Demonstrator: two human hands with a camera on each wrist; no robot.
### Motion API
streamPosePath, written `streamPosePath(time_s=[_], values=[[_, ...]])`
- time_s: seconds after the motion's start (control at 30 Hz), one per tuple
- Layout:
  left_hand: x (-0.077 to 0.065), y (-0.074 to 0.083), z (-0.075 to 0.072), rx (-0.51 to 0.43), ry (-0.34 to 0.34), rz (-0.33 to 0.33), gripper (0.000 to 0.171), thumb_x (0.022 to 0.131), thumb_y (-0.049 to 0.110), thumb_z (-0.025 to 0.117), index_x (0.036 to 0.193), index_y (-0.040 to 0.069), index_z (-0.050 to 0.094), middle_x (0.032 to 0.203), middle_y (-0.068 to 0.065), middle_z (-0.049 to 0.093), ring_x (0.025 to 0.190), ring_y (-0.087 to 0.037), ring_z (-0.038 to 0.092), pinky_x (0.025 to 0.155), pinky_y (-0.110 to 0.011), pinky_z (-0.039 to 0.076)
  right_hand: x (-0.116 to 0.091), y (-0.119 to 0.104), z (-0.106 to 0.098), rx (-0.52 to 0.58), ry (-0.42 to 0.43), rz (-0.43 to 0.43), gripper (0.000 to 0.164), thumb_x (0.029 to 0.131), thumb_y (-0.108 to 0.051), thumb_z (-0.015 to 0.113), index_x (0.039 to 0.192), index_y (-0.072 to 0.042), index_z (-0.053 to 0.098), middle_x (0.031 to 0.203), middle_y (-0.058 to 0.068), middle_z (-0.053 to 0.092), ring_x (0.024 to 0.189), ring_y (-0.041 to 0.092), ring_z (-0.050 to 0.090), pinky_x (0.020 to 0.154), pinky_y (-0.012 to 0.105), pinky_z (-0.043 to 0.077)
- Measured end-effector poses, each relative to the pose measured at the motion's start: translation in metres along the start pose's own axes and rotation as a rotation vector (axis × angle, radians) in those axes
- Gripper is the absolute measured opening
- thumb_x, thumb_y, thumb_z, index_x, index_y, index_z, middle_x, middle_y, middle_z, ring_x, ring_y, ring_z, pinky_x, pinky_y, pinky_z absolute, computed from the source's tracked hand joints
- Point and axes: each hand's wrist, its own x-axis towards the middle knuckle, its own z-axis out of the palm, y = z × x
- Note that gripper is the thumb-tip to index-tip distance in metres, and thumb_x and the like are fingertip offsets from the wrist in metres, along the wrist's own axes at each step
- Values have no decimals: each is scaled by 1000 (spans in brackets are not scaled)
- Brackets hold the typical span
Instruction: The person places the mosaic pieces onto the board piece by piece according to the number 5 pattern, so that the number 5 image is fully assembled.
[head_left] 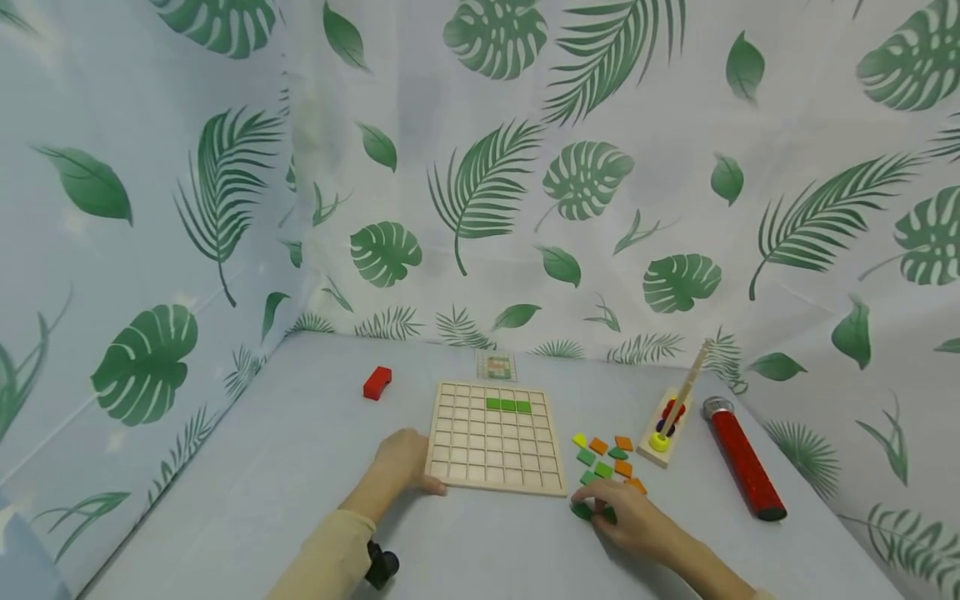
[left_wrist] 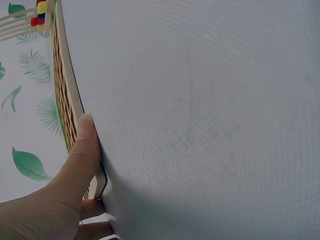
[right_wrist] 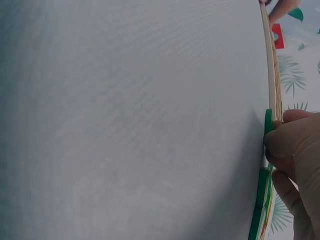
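A wooden grid board (head_left: 459, 457) lies flat on the table, with three light-green squares (head_left: 508, 406) in a row in its upper part. At its near left corner is my left hand (head_left: 402, 460); in the left wrist view the thumb (left_wrist: 82, 155) lies along the near edge and the other fingers bend round the corner. My right hand (head_left: 633, 518) is low by the near right corner. It pinches a dark-green flat piece (right_wrist: 268, 119) between thumb and fingertips. Another dark-green piece (right_wrist: 262, 187) lies close under that hand, partly hidden in the head view.
Loose orange tiles (head_left: 623, 443), green tiles (head_left: 586, 456) and a yellow piece (head_left: 579, 439) lie right of the board. Farther right are a wooden bead stand (head_left: 655, 457) and a red tube (head_left: 747, 460). A red block (head_left: 377, 382) and a pattern card (head_left: 497, 367) lie at the back.
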Motion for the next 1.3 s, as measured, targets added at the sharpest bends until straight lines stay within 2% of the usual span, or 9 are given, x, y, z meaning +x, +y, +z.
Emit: streamPosePath(time_s=[0.2,0.33,0.47,0.63,0.73,0.9,1.1,1.3], values=[[1,-1,-2,-13,-3,4,61,56,51,86,85,1,65,74,-7,56,72,-19,55,69,-36,51,1,0,0,-62,48,-11,33,76,4,70,106,-11,67,93,-8,63,79,2,55,68,23,51],[1,-1,-4,-8,-3,4,62,56,51,86,84,0,64,74,-7,57,72,-20,56,69,-36,51,1,0,-1,-199,92,-31,36,76,-6,75,110,-16,69,96,-8,62,84,5,55,69,25,51],[3,-2,-3,-8,-10,2,62,56,52,85,83,1,64,73,-7,57,71,-20,56,69,-36,51,1,1,-2,-279,99,-21,27,79,-18,76,105,-20,71,94,-11,59,85,5,52,69,28,49],[5,-3,-2,3,-3,3,62,56,53,85,83,1,63,73,-7,57,71,-20,56,69,-37,51,3,5,-3,-262,115,-7,22,79,-30,76,97,-20,68,90,-14,57,82,2,52,69,28,49],[4,-2,-2,10,-1,4,63,56,53,85,83,0,63,74,-8,57,72,-21,57,69,-37,51,3,6,-5,-233,84,13,23,80,-31,75,99,-20,68,88,-15,55,80,2,51,68,27,48],[4,-1,-1,11,-9,4,64,56,53,85,86,0,64,76,-8,57,73,-21,56,70,-37,51,2,8,-10,-147,16,42,21,82,-21,73,102,-19,68,90,-14,55,82,4,52,69,27,48],[4,-1,3,5,-27,-6,65,56,53,85,87,0,65,78,-8,58,74,-21,57,71,-37,51,1,12,-9,-62,9,18,17,81,-18,74,98,-15,68,90,-10,56,80,6,53,67,24,49],[4,-1,3,9,-37,-18,66,57,54,84,89,0,65,79,-8,57,75,-20,55,72,-36,51,5,13,-13,-49,-21,48,18,81,-16,74,98,-14,69,90,-11,56,80,6,53,67,25,48]])
